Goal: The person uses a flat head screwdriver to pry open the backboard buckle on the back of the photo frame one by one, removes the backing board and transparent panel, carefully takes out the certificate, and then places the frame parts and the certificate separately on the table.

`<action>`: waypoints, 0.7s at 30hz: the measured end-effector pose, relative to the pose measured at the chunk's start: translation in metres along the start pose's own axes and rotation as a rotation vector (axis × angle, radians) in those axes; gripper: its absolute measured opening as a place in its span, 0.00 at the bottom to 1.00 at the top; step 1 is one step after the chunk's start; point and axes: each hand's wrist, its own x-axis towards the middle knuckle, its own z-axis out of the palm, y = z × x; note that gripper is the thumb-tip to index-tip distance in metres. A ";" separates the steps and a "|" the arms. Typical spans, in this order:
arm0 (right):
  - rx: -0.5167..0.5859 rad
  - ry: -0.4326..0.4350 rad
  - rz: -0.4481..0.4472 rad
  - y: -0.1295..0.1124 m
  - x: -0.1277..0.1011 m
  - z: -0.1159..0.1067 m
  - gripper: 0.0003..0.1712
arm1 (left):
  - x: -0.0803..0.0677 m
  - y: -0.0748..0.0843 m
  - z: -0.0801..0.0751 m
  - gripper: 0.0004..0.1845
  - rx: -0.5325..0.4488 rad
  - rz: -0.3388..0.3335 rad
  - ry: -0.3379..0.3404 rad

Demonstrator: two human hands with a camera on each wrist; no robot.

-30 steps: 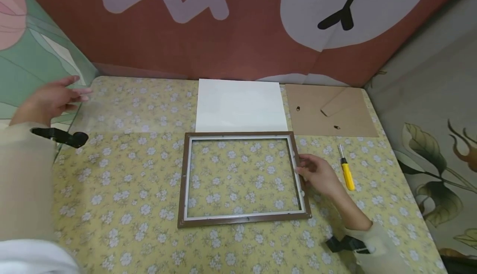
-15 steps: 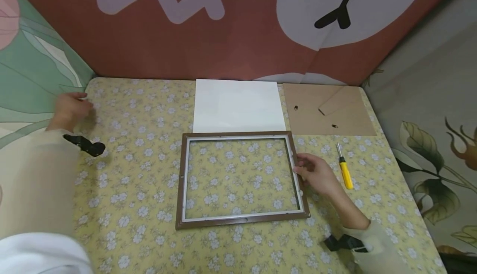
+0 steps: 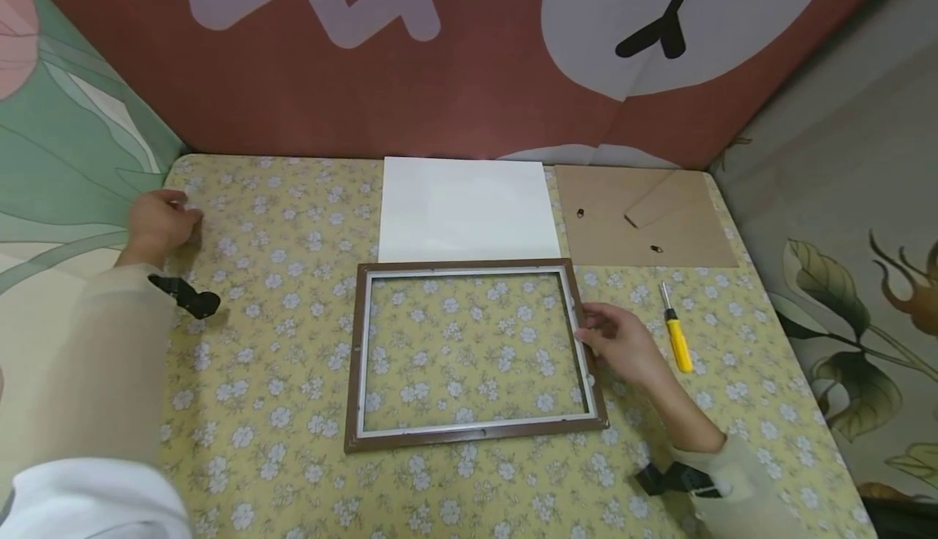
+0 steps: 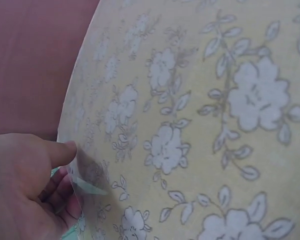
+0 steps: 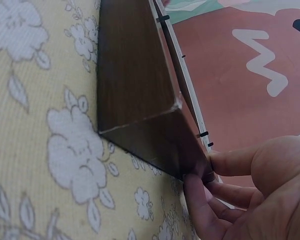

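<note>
Gripping the picture frame [image 3: 475, 352] mid-worktop [image 3: 293, 457] at its 3 o'clock rail, right hand [image 3: 623, 343] fingers curled on the edge. Left hand [image 3: 163, 221] at 9 o'clock pinching a clear sheet [image 4: 87, 175]. Frame probably light, rigid; best held by rails.

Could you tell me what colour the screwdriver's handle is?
The screwdriver has a yellow handle, clearest in the head view.

Probably a home craft corner: a table under a yellow floral tablecloth [image 3: 278, 409], hemmed in by cartoon-print fabric walls [image 3: 454, 50], with a screwdriver [image 3: 676, 339] lying loose.
</note>
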 end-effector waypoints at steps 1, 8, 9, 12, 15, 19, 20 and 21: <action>0.000 -0.001 -0.001 0.000 0.000 0.000 0.29 | 0.000 -0.001 0.000 0.30 0.000 0.003 0.006; -0.007 -0.001 0.002 -0.002 0.000 -0.001 0.29 | -0.004 -0.005 0.005 0.30 -0.058 -0.008 0.049; -0.007 -0.001 0.003 -0.002 0.000 -0.001 0.29 | -0.004 -0.005 0.006 0.30 -0.069 -0.012 0.053; -0.009 -0.001 0.001 -0.003 -0.001 -0.001 0.29 | -0.004 -0.006 0.008 0.29 -0.064 -0.006 0.069; -0.016 0.000 -0.009 -0.004 -0.002 -0.001 0.29 | -0.002 -0.007 0.008 0.29 -0.053 -0.004 0.078; -0.043 0.003 -0.034 -0.003 0.000 -0.001 0.28 | -0.005 -0.007 0.007 0.30 -0.059 -0.030 0.073; -0.050 0.002 -0.040 -0.003 0.001 -0.002 0.28 | -0.007 -0.006 0.006 0.31 -0.063 -0.038 0.067; -0.056 -0.002 -0.046 -0.002 0.002 -0.002 0.28 | -0.008 -0.006 0.005 0.32 -0.068 -0.048 0.061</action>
